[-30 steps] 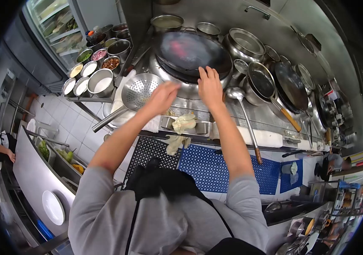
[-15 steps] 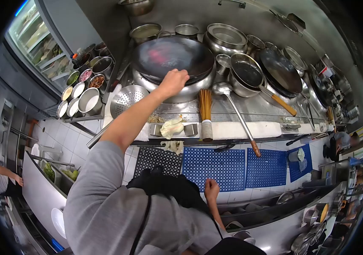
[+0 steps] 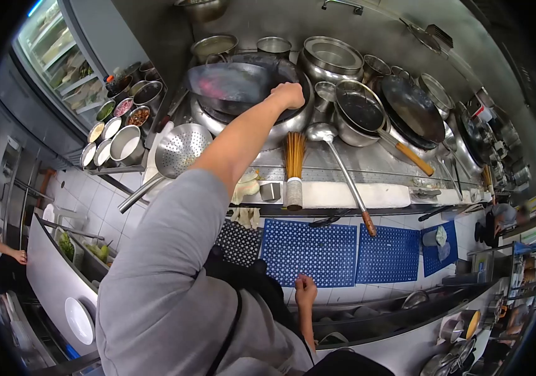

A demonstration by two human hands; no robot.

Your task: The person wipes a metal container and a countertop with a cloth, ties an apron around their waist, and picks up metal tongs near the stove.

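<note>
At the stove's back left, a dark wok point(image 3: 230, 81) sits tilted over a second dark pan. My left hand point(image 3: 288, 96) is closed at the wok's right edge, with the fingertips partly hidden. Down by my right side hangs my right hand point(image 3: 305, 289), its fingers curled and nothing visible in them. A bamboo brush point(image 3: 294, 166) lies in front of the wok, and a long ladle point(image 3: 346, 175) lies to its right. The perforated strainer point(image 3: 183, 149) rests left of my left forearm. Near that forearm, a pale cloth point(image 3: 246, 188) is partly covered.
Metal containers of ingredients point(image 3: 127, 144) stand at the left. A pan with a wooden handle point(image 3: 361, 113) and another dark wok point(image 3: 413, 109) sit at the right. Blue mats point(image 3: 309, 250) cover part of the floor. Another person point(image 3: 5, 263) stands at the far left.
My left hand has moved from the wok's front to its right edge, and the wok has tilted and shifted left. My right hand has dropped from the wok's front to my side.
</note>
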